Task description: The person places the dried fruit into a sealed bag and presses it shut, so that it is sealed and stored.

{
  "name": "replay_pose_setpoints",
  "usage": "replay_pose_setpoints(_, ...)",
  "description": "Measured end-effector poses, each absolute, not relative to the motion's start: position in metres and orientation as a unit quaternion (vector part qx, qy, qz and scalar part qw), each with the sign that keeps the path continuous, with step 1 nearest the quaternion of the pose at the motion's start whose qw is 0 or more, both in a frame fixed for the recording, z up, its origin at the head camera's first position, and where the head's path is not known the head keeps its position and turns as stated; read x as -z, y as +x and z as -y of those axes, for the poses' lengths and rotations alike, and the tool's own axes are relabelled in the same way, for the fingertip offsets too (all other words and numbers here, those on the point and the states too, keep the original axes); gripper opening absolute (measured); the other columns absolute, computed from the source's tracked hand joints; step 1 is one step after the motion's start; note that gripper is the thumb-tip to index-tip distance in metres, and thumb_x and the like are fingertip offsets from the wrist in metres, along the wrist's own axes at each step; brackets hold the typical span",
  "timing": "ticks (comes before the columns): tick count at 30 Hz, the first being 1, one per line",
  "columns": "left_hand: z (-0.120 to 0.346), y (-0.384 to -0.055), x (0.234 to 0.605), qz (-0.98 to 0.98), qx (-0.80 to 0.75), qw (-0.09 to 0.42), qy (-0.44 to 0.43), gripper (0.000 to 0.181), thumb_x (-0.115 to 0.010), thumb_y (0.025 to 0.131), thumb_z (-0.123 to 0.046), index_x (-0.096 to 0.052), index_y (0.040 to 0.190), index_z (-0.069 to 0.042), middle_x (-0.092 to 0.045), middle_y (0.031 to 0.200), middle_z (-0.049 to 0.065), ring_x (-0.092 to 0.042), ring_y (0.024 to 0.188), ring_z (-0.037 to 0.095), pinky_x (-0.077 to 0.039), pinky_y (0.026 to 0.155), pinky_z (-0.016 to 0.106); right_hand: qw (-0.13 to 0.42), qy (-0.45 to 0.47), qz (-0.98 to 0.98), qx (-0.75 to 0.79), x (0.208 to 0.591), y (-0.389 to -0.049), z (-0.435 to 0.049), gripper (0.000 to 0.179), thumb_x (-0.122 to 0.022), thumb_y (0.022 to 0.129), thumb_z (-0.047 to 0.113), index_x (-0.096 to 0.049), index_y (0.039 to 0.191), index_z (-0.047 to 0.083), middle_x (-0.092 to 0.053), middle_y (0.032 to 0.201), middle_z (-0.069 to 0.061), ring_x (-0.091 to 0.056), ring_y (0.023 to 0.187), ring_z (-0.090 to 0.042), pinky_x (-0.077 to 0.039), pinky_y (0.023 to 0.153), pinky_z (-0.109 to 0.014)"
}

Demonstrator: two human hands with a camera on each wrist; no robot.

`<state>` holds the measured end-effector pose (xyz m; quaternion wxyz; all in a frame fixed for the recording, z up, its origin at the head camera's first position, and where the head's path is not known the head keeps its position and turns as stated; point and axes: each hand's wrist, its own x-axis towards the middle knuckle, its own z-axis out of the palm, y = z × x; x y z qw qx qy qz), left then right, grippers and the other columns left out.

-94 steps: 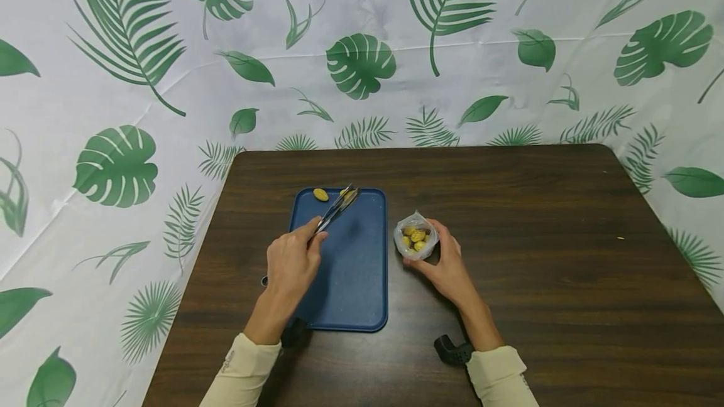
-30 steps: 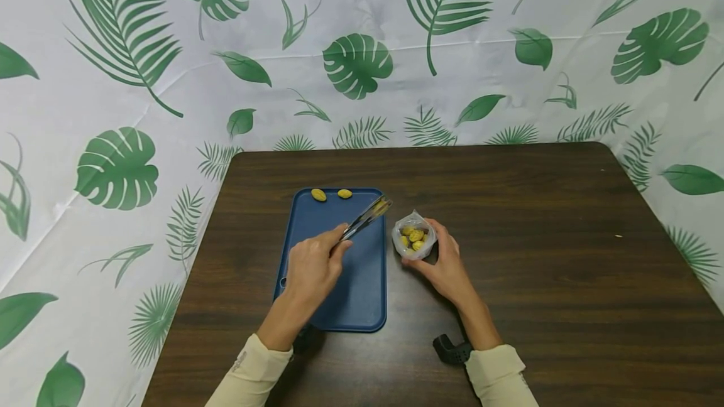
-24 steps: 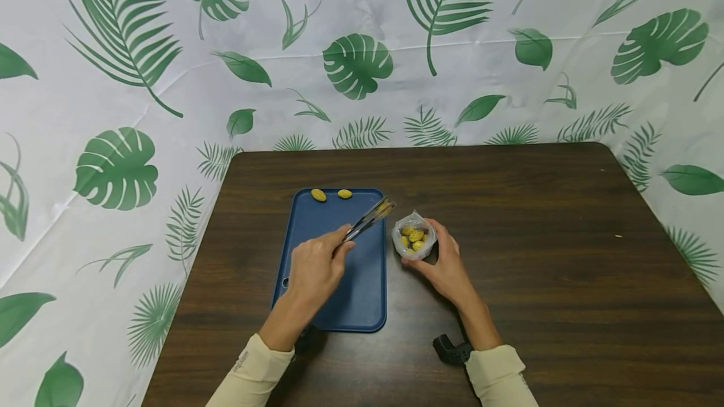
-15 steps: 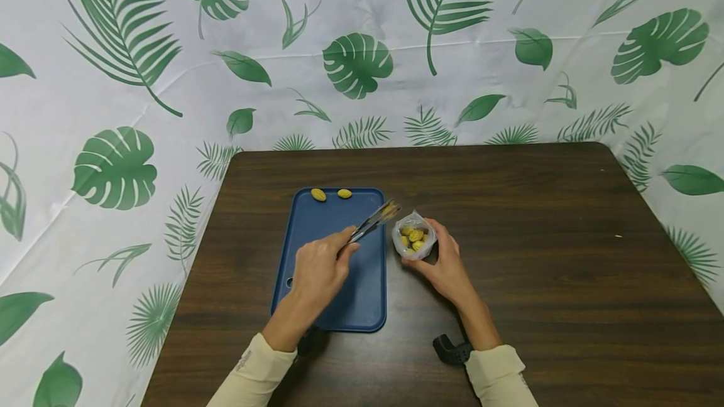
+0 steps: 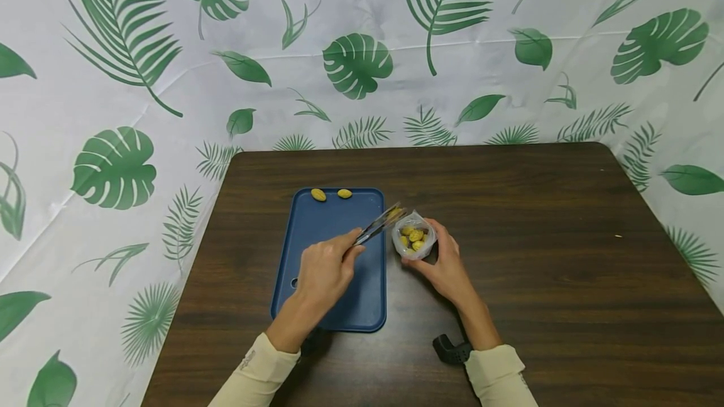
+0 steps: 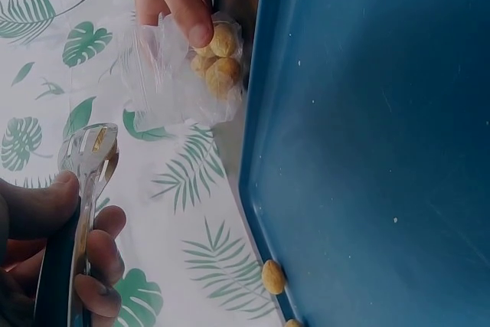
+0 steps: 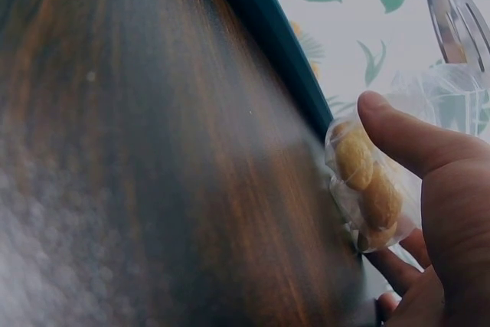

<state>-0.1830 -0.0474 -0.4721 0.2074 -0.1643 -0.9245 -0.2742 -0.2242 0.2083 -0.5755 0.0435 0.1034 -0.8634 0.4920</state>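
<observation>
Two yellow nut-like nuggets [image 5: 319, 195] are sitting around the blue tray's [image 5: 362, 294] 12 o'clock — probably light, firm, kinda slippery, so best pinched mid-body; they're looking oval. The left hand [image 5: 325, 272] is gripping metal tongs [image 6: 93, 163] that are aiming toward 2 and holding another nugget [image 5: 394, 212]. Between the tray's 2 and 3, the right hand [image 5: 444, 262] is gripping a clear plastic bag [image 6: 174, 82] — likely floppy, so cup its sides; it's looking crinkled, nuggets inside.
</observation>
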Motion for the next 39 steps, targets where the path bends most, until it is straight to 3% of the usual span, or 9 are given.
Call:
replay_pose_setpoints(10,0.042,-0.182,0.474,0.922,0.276,0.206,-0.176,0.026,-0.076,0.094,-0.02,-0.079,0.117,-0.009,-0.081,0.102,0.006,-0.078,0.076,0.021,-0.06,0.06,0.039,0.049,0.11,0.862,-0.493,0.575,-0.224,-0.208,0.094,-0.091,0.079,0.025,-0.037,0.155,0.013,-0.049,0.154,-0.016,-0.036,0.144,-0.044,-0.019,0.117,-0.068)
replay_pose_setpoints(17,0.038,-0.182,0.474,0.921,0.276,0.206,-0.183,0.026,-0.077,0.093,-0.019,-0.079,0.117,-0.009,-0.081,0.101,0.006,-0.076,0.072,0.019,-0.059,0.058,0.038,0.045,0.104,0.861,-0.496,0.576,-0.224,-0.209,0.095,-0.091,0.079,0.027,-0.036,0.156,0.017,-0.049,0.155,-0.014,-0.034,0.145,-0.045,-0.019,0.116,-0.069)
replay_pose_setpoints(33,0.033,-0.182,0.473,0.92,0.282,0.191,-0.192,0.026,-0.074,0.096,-0.021,-0.078,0.119,-0.01,-0.081,0.097,0.004,-0.054,0.054,0.007,-0.043,0.049,0.022,0.045,0.102,0.862,-0.495,0.576,-0.224,-0.208,0.094,-0.091,0.079,0.026,-0.037,0.154,0.015,-0.05,0.153,-0.015,-0.034,0.144,-0.047,-0.021,0.115,-0.07)
replay_pose_setpoints(39,0.033,-0.182,0.472,0.924,0.27,0.192,-0.191,0.032,-0.075,0.095,-0.025,-0.076,0.122,-0.008,-0.081,0.1,0.005,-0.069,0.063,0.014,-0.054,0.053,0.031,0.044,0.101,0.864,-0.492,0.576,-0.224,-0.208,0.094,-0.091,0.079,0.026,-0.037,0.155,0.015,-0.05,0.153,-0.016,-0.034,0.144,-0.047,-0.023,0.115,-0.071)
